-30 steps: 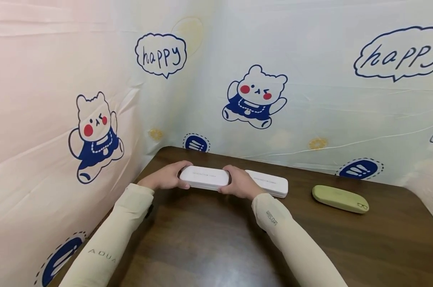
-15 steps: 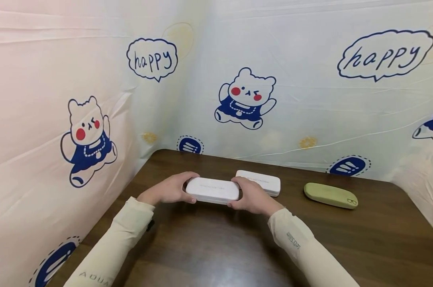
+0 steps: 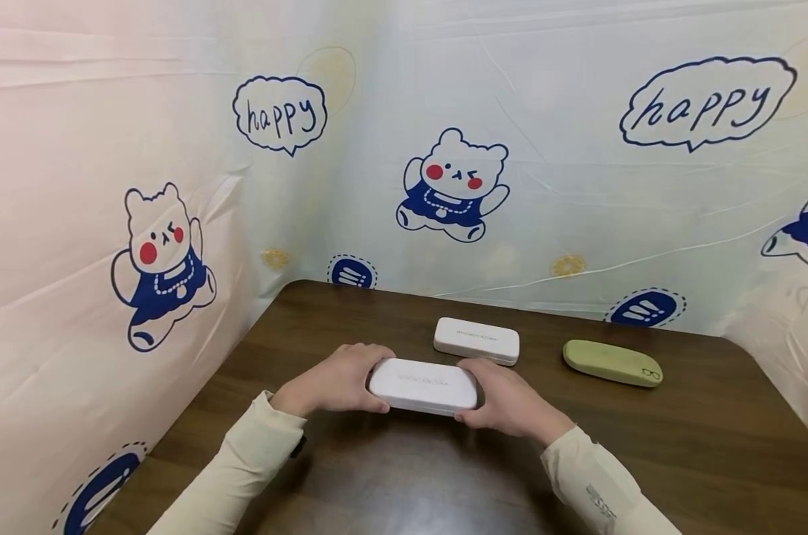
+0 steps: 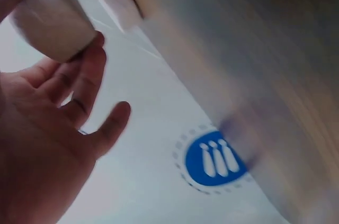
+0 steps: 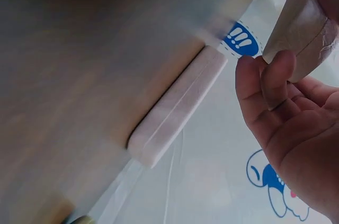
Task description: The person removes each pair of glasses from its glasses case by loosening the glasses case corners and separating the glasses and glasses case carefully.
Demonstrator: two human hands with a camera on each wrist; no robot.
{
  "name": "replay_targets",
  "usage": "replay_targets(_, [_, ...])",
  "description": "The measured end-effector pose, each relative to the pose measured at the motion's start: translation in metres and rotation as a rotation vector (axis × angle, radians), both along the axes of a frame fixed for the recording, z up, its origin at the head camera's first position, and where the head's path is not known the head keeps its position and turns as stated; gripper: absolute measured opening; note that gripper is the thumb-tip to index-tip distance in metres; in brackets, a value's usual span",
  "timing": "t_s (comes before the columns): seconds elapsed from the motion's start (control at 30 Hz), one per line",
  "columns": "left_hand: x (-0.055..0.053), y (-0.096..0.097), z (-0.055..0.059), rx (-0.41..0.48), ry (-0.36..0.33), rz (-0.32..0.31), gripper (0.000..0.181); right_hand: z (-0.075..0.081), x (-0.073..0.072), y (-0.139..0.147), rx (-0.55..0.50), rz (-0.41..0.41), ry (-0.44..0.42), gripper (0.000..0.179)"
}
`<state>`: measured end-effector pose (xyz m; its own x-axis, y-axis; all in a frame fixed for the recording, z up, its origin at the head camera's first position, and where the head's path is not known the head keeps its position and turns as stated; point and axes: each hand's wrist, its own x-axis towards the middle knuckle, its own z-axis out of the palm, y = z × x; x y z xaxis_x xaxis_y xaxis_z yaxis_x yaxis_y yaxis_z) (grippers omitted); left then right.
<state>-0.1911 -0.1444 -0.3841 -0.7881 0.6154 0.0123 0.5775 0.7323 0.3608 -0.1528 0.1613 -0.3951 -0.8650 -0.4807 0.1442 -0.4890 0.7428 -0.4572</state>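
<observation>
A white glasses case [image 3: 422, 386] with faint lettering on its lid is held between my two hands. My left hand [image 3: 340, 379] grips its left end, thumb at the front edge and fingers behind. At the other end my right hand [image 3: 511, 397] grips it the same way. Both wrist views show the case [image 4: 53, 17] lifted off the wooden table, with fingertips under its ends. Just behind my right hand, a second white glasses case [image 3: 477, 340] lies on the table; the right wrist view shows its long side [image 5: 177, 107].
A green glasses case [image 3: 612, 362] with a small glasses print lies farther right on the brown wooden table [image 3: 711, 438]. A printed curtain [image 3: 544, 96] with bears and "happy" bubbles hangs along the table's back and left sides.
Both hands have brought the held white case nearer to me and a little to the right. The second white case, partly covered by my right hand before, now shows whole.
</observation>
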Motion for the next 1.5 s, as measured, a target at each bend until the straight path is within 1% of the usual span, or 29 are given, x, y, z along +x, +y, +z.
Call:
replay_targets(0.17, [0.016, 0.024, 0.001, -0.083, 0.099, -0.089, 0.068, -0.001, 0.019, 0.017, 0.040, -0.013, -0.008, 0.072])
replay_targets(0.3, [0.027, 0.040, -0.001, -0.131, 0.135, -0.141, 0.065, -0.002, 0.037, 0.029, 0.064, -0.016, -0.041, 0.071])
replay_targets(0.43, [0.038, 0.050, -0.009, -0.169, 0.146, -0.186, 0.064, -0.005, 0.054, 0.036, 0.092, -0.003, -0.054, 0.073])
replay_targets(0.57, [0.048, 0.055, -0.016, -0.187, 0.139, -0.204, 0.064, -0.008, 0.068, 0.039, 0.129, -0.002, -0.046, 0.074])
replay_targets(0.67, [0.054, 0.058, -0.020, -0.195, 0.139, -0.211, 0.066, -0.009, 0.077, 0.040, 0.159, 0.009, -0.029, 0.073])
replay_targets(0.77, [0.061, 0.061, -0.022, -0.206, 0.152, -0.220, 0.067, -0.011, 0.084, 0.040, 0.173, 0.035, -0.028, 0.069])
replay_targets(0.87, [0.067, 0.064, -0.023, -0.225, 0.158, -0.219, 0.067, -0.012, 0.087, 0.039, 0.188, 0.050, -0.033, 0.065])
replay_targets(0.93, [0.069, 0.066, -0.022, -0.235, 0.135, -0.210, 0.067, -0.013, 0.088, 0.038, 0.207, 0.046, -0.049, 0.063])
replay_targets(1.03, [0.071, 0.069, -0.021, -0.234, 0.078, -0.190, 0.067, -0.014, 0.090, 0.039, 0.224, 0.034, -0.065, 0.064])
replay_targets(1.13, [0.071, 0.072, -0.021, -0.227, 0.021, -0.176, 0.068, -0.015, 0.092, 0.041, 0.216, 0.029, -0.085, 0.063])
replay_targets(1.23, [0.071, 0.072, -0.022, -0.232, -0.016, -0.167, 0.068, -0.016, 0.092, 0.043, 0.200, 0.037, -0.094, 0.064])
replay_targets(1.37, [0.070, 0.067, -0.023, -0.233, -0.050, -0.171, 0.068, -0.017, 0.091, 0.042, 0.199, 0.039, -0.114, 0.066])
replay_targets(1.5, [0.067, 0.062, -0.021, -0.194, -0.087, -0.190, 0.067, -0.016, 0.090, 0.041, 0.208, 0.034, -0.132, 0.069])
